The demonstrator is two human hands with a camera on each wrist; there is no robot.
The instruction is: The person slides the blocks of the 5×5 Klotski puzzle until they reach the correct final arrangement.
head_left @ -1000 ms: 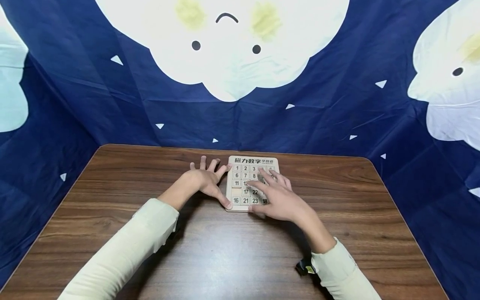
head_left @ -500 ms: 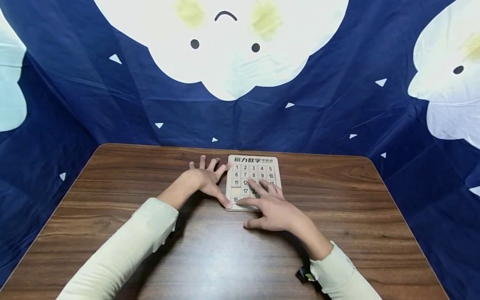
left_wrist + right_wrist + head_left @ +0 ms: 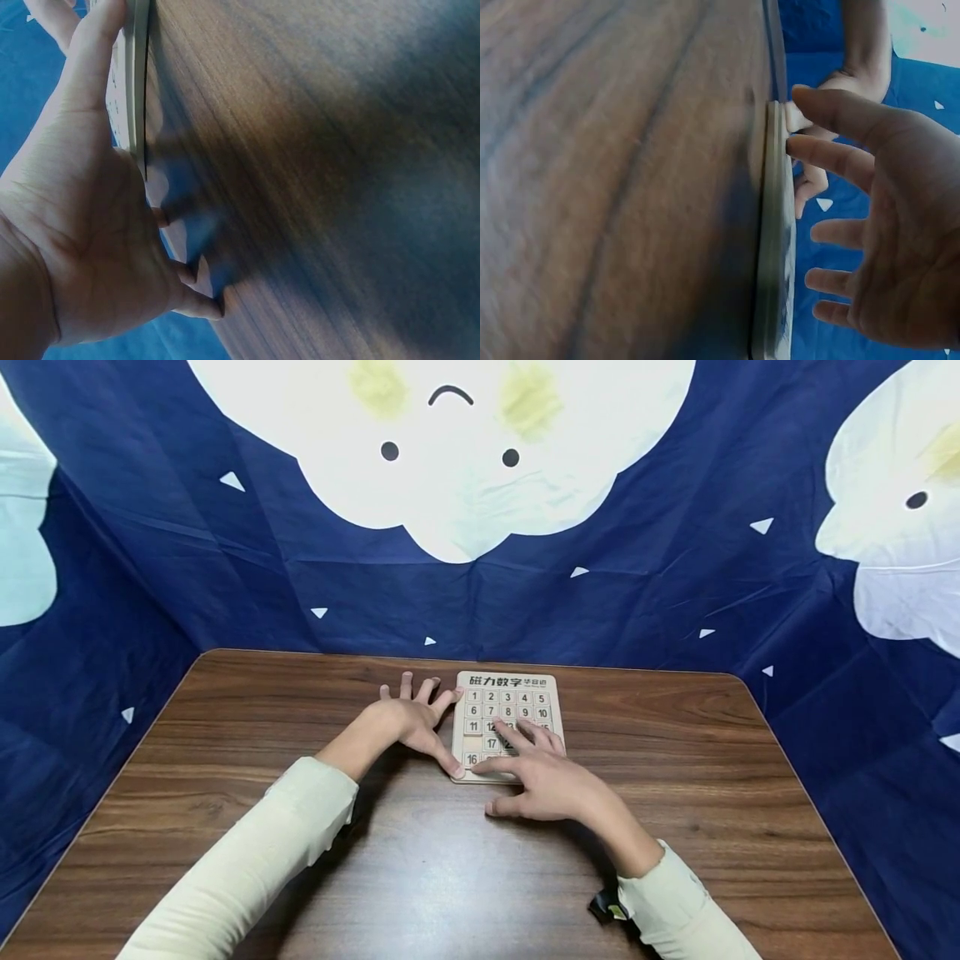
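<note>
A pale wooden number slide puzzle [image 3: 495,682] lies flat near the table's back edge, its numbered tiles in rows under a printed title. One slot [image 3: 472,743] at the left, above tile 16 [image 3: 472,759], has no tile. With fingers spread, my left hand [image 3: 416,722] touches the puzzle's left side, thumb at the lower corner and index finger near the top. My right hand [image 3: 551,781] reaches over the lower right part, index fingertip at the bottom row beside tile 16. In the right wrist view, that fingertip meets the puzzle's face while the other fingers stay raised. Several lower tiles are hidden beneath this hand.
The brown wood-grain table [image 3: 420,877] extends around the puzzle. Directly behind it hangs a dark blue cloth [image 3: 637,602] with white clouds, which also closes off both sides. A small black object [image 3: 606,907] shows at the right sleeve cuff.
My right hand has shifted left and toward me, uncovering the upper right tiles and covering part of the bottom row. The left hand and the puzzle have stayed in place.
</note>
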